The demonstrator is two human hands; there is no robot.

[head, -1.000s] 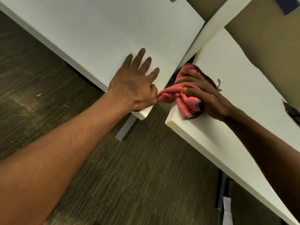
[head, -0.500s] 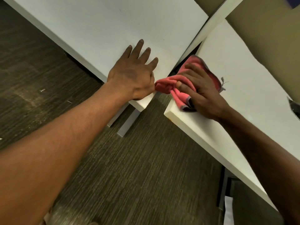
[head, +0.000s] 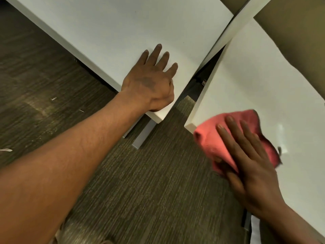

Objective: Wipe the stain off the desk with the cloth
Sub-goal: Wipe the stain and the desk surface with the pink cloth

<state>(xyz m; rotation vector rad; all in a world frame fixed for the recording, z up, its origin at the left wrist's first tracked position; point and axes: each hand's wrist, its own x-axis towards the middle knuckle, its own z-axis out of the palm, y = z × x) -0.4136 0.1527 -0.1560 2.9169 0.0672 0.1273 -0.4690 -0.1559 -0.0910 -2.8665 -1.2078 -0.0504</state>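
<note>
While my right hand (head: 249,161) lies nearly flat, fingers (head: 233,131) extended and slightly spread, it presses the pink cloth (head: 211,138) down onto the near corner of the right-hand white surface (head: 255,81); my thumb tucks against the cloth's lower edge, so the grip is a press with a light pinch and not a closed fist. Part of the cloth overhangs the corner edge toward the floor side, and its dark-trimmed hem shows to the right of my knuckles. Slight motion blur softens this hand and the cloth. I cannot make out any stain on the surface around the cloth; a faint sheen sits just beyond it. My left hand (head: 151,81) rests palm down, open and holding nothing, fingers spread, on the near corner of the second white surface (head: 123,29), its heel at the edge. A narrow dark gap separates the two surfaces, with a white divider panel (head: 242,16) running along it. Below lies brown striped carpet (head: 140,191), with a grey leg (head: 144,136) standing under the left corner and small pale scraps (head: 53,98) scattered on the floor.
</note>
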